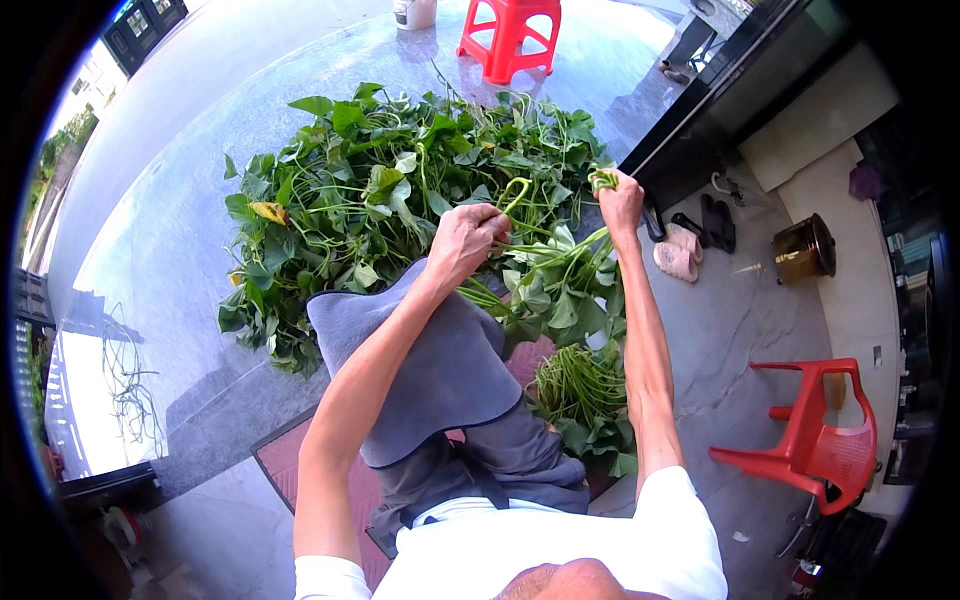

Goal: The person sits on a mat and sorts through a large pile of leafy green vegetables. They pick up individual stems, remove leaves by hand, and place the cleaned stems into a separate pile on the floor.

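Note:
My right hand [621, 204] grips a bunch of green leaf stalks [602, 180], their cut or snapped ends bunched above the fist. From below that fist the stalks spread left towards broad leaves [562, 300]. My left hand [469, 236] pinches a bent green stalk [517, 191] between thumb and fingers; how far it runs under the hand is hidden. A large heap of leafy vines, seemingly sweet potato [360, 187], lies on the floor before me. Beside my right knee, a pile of thin stalks [581, 382] rests with leaves around it.
A grey cloth [427, 360] covers my lap, above a reddish mat [330, 465]. Beyond the heap stand a red plastic stool [510, 37] and a white bucket [415, 13]. On the right are slippers [679, 251], a brown bin [804, 249] and a red chair [817, 435]. Loose vines [127, 375] lie left.

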`<act>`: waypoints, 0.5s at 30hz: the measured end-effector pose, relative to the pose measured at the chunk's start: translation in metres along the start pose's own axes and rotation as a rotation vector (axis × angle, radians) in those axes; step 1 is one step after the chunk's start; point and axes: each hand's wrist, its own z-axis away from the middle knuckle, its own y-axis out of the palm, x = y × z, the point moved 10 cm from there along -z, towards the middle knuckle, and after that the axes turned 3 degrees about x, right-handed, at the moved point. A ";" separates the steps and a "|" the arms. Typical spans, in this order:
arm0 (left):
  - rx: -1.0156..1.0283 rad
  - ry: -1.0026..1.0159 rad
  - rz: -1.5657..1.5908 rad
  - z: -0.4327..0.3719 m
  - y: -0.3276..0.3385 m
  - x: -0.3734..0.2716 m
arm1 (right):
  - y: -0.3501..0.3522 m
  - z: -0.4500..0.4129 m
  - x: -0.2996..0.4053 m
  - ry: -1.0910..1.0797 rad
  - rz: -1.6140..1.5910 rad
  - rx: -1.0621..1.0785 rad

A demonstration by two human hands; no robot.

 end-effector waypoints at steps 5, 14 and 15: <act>0.086 -0.118 0.477 -0.016 -0.010 0.016 | 0.009 0.048 0.155 -0.429 0.055 0.078; 0.119 -0.088 0.653 -0.011 -0.005 0.009 | 0.044 0.061 0.167 -0.284 -0.428 0.275; 0.120 -0.092 0.649 -0.011 -0.006 0.010 | 0.053 0.062 0.167 -0.275 -0.427 0.359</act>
